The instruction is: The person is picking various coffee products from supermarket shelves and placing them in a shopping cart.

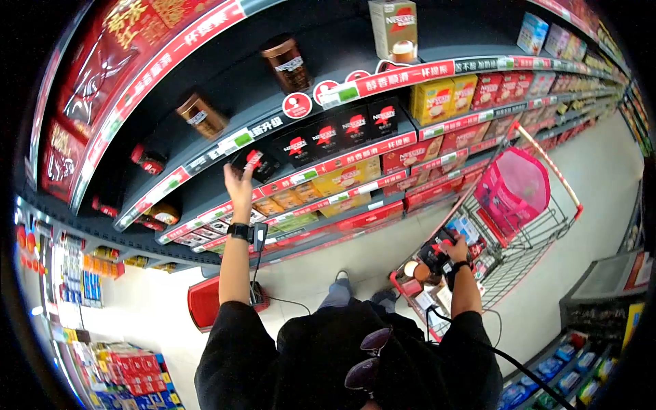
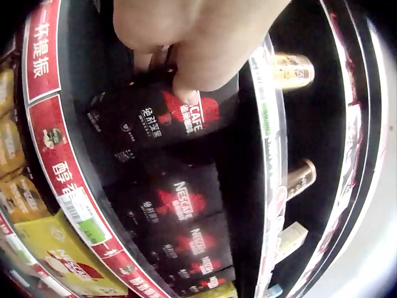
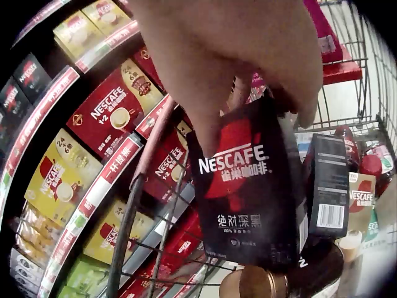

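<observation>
At the shelf on the left, my left hand (image 1: pixel 239 188) is on a black Nescafé coffee box (image 2: pixel 149 118). Its thumb lies across the printed front, while other fingers reach behind the upper edge. This box leans at an angle beside a row of matching black boxes (image 2: pixel 186 198). Over the shopping cart (image 1: pixel 502 263), my right hand (image 1: pixel 456 249) grips a second black Nescafé box (image 3: pixel 245 186) from above, thumb against its front. Just below that box lies a brown-capped jar (image 3: pixel 251 284), and another black box (image 3: pixel 329 180) stands beside it in the cart.
A pink bag (image 1: pixel 512 184) hangs in the rear of the cart. Coffee jars (image 1: pixel 287 65) stand on the shelf above the black boxes, yellow boxes (image 1: pixel 432 101) farther right. A red basket (image 1: pixel 205 304) sits on the floor at left. Cables run near both arms.
</observation>
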{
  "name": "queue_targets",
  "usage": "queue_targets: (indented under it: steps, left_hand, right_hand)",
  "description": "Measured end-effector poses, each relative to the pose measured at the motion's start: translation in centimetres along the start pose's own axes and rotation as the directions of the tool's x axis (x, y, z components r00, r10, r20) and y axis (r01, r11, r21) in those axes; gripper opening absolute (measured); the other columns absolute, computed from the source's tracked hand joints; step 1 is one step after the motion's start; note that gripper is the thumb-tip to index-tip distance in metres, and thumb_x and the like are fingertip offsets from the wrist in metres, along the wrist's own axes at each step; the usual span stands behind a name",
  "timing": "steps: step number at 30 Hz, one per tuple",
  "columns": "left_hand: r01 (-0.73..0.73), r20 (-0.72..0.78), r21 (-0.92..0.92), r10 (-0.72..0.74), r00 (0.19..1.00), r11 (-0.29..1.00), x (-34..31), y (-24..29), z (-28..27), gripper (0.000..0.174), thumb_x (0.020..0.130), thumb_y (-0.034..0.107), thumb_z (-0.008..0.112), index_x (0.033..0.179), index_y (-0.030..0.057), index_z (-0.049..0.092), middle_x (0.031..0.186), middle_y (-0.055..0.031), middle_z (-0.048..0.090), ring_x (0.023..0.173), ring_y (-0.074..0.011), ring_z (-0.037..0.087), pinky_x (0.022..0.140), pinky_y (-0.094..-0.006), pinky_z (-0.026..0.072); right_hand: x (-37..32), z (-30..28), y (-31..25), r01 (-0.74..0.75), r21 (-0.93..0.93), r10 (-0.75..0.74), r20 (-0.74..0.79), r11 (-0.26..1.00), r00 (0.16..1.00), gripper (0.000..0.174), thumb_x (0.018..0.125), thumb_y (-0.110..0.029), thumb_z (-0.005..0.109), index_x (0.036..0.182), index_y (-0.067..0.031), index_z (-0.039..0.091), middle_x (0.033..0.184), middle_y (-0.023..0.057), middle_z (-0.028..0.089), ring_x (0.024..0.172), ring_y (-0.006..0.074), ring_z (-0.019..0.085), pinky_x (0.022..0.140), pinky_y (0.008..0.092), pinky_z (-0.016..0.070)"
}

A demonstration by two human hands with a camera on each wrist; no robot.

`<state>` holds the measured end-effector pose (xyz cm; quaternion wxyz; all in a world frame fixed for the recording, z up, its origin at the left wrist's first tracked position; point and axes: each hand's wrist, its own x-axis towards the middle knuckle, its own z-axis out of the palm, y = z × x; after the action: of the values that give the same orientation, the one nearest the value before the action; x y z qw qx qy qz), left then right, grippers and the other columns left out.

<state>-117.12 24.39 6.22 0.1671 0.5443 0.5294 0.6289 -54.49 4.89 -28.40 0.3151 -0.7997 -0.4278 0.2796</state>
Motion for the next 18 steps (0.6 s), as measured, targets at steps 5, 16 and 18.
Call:
queue_targets:
  steps: [5,16,18]
  left_hand:
    - [0.029,0.052,0.037,-0.031,0.998,0.999,0.9,-3.4,0.1,0.033,0.090,0.004,0.070,0.117,-0.0024,0.052,0.107,-0.0109,0.066,0.097,-0.0162,0.062,0.087,-0.0290,0.0486]
    - [0.007,0.266,-0.026,0.000,0.964,1.000,2.0,-4.4,0.9,0.041,0.094,0.003,0.064,0.132,-0.0054,0.049,0.113,-0.0130,0.067,0.102,-0.0175,0.063,0.089,-0.0290,0.0486]
    - [0.054,0.279,0.039,-0.063,0.958,0.998,1.8,-3.8,0.7,0.043,0.095,0.003,0.063,0.134,-0.0058,0.048,0.113,-0.0122,0.067,0.100,-0.0170,0.063,0.088,-0.0287,0.0487]
  right_hand:
    - [-3.0,-1.6,-1.8,-0.005,-0.107,-0.010,-0.139,0.994,0.990,0.085,0.050,-0.043,0.098,0.105,-0.0003,0.049,0.107,0.0210,0.055,0.095,0.0379,0.057,0.085,0.0445,0.0488]
    - [-8.4,-14.3,-20.3,0.218,-0.236,-0.265,-0.191,0.947,0.945,0.071,0.059,-0.035,0.092,0.115,0.0003,0.066,0.109,0.0208,0.060,0.102,0.0377,0.062,0.088,0.0458,0.0514]
    - [-8.6,-15.8,-23.7,0.247,-0.218,-0.295,-0.226,0.944,0.928,0.071,0.061,-0.036,0.091,0.117,0.0010,0.066,0.109,0.0210,0.061,0.102,0.0374,0.062,0.089,0.0448,0.0509]
